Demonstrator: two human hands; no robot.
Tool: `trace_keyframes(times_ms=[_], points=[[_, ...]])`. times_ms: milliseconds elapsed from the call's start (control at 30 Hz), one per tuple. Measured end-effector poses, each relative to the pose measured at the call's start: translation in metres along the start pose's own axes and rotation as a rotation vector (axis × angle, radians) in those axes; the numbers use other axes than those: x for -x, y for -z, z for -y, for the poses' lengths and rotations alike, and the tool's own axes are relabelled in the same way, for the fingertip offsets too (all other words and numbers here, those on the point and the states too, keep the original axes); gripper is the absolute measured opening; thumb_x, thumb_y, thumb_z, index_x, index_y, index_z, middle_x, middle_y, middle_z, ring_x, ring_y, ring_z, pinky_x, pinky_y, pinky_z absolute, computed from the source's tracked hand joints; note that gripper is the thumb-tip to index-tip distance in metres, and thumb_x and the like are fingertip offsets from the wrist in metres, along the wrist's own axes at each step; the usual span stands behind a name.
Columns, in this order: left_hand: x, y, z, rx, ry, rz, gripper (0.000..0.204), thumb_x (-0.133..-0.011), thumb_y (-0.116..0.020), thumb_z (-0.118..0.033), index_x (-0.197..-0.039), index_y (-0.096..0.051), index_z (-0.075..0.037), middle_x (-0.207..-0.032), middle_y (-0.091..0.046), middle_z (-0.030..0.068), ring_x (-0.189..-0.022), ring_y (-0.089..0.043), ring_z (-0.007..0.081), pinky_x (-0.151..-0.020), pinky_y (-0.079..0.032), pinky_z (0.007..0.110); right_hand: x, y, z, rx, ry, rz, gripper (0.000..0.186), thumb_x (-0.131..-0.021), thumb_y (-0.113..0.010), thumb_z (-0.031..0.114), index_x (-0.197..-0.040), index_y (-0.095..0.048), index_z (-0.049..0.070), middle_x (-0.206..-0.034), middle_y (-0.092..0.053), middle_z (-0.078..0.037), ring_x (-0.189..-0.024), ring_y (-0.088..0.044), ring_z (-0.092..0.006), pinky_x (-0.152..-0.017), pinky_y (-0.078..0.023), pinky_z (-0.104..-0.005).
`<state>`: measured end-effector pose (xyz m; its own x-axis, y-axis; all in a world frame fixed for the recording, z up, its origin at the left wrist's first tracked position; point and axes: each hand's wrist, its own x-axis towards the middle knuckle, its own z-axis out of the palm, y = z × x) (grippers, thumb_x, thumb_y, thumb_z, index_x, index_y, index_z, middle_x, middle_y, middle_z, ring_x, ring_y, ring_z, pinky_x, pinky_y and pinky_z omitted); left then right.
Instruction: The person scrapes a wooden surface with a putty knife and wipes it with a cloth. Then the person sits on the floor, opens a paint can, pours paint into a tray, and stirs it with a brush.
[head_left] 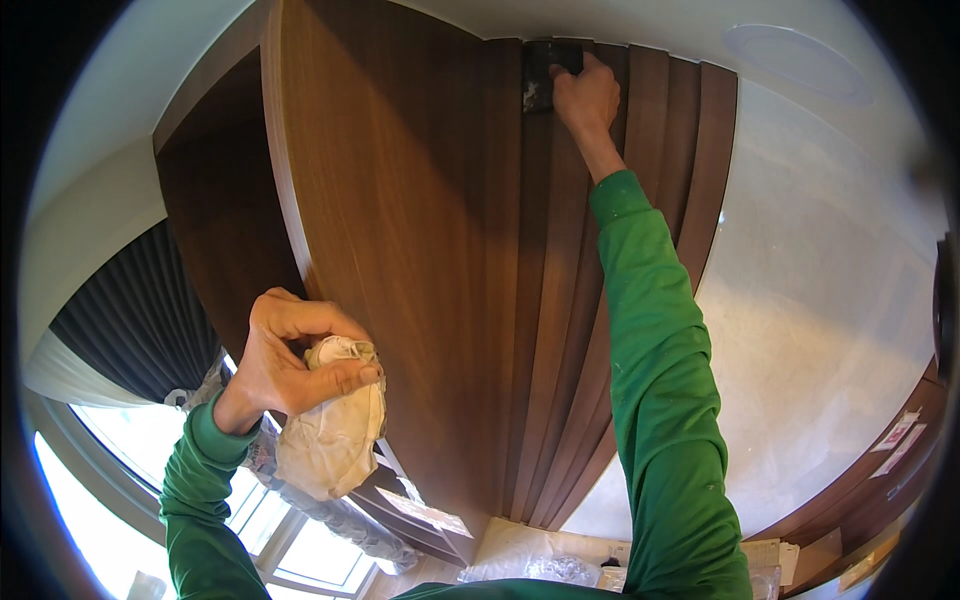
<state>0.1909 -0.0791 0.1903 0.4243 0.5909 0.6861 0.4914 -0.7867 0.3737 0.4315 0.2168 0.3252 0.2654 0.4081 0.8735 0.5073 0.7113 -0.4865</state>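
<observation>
My left hand (300, 350) is raised at the left, thumb and fingers closed on a crumpled cream-coloured bag (332, 440) that bulges down below them. What is in the bag is hidden. My right arm reaches far up to the ceiling. There my right hand (588, 95) grips a black, flat, square scraper (538, 78) with pale smears. The scraper lies against the top of the brown slatted wood panel (570, 250), just under the ceiling edge. Both sleeves are green.
A tall brown wood panel (390, 200) stands left of the slats, with a pale wall (820, 300) to their right. Dark curtains (140, 310) hang by a bright window (100, 500). A round disc (798, 62) sits on the ceiling. Wrapped plastic (560, 570) lies low down.
</observation>
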Motion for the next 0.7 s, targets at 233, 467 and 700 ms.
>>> trace_keyframes(times_ms=[233, 467, 700], points=[[0.0000, 0.0008, -0.0003, 0.015, 0.002, 0.012, 0.015, -0.070, -0.080, -0.003, -0.076, -0.069, 0.004, -0.067, -0.069, 0.0104, -0.058, -0.070, 0.0160, -0.054, -0.051, 0.021, 0.0023, -0.0022, 0.0009, -0.009, -0.007, -0.059, 0.054, -0.081, -0.070, 0.024, -0.128, -0.060, -0.001, -0.111, -0.068, -0.024, -0.108, -0.063, -0.0407, -0.093, -0.049, -0.0474], [-0.0002, 0.0009, -0.0005, 0.012, -0.009, 0.022, 0.015, -0.072, -0.081, -0.004, -0.078, -0.069, 0.004, -0.068, -0.070, 0.0105, -0.060, -0.070, 0.0166, -0.055, -0.052, 0.021, 0.0020, -0.0020, -0.0008, -0.005, -0.007, -0.074, 0.054, -0.081, -0.070, 0.024, -0.128, -0.060, -0.001, -0.113, -0.067, -0.024, -0.109, -0.063, -0.0401, -0.094, -0.049, -0.0466], [0.0001, -0.0002, -0.0020, 0.027, 0.004, 0.013, 0.016, -0.073, -0.081, -0.005, -0.078, -0.069, 0.004, -0.068, -0.070, 0.0102, -0.059, -0.070, 0.0157, -0.055, -0.052, 0.021, 0.0004, -0.0040, -0.0055, -0.018, 0.007, -0.067, 0.054, -0.080, -0.071, 0.025, -0.128, -0.061, 0.000, -0.112, -0.068, -0.024, -0.108, -0.064, -0.0398, -0.093, -0.050, -0.0462]])
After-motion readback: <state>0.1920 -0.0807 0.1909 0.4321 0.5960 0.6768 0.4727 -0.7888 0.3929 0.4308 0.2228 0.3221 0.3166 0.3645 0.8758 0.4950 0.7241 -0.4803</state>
